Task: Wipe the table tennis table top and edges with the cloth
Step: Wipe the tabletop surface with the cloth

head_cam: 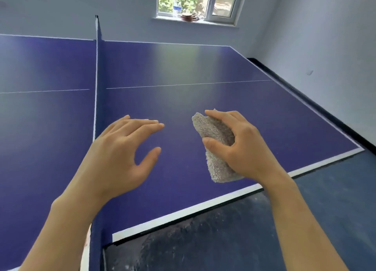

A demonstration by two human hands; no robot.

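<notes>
Holding one cloth (215, 128) bunched in right hand (248, 146), grip curled round it, over the surface (183, 67) close to its near white edge. Grip of left hand (120, 148) spread, holds nothing, just right of the one net (99, 67). Blue top runs wide to far and right edges.

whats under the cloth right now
Only the blue table top shows below the cloth, which the right hand grips. The patch directly under the cloth is covered, so whether they touch, or anything lies there, cannot be told.
</notes>
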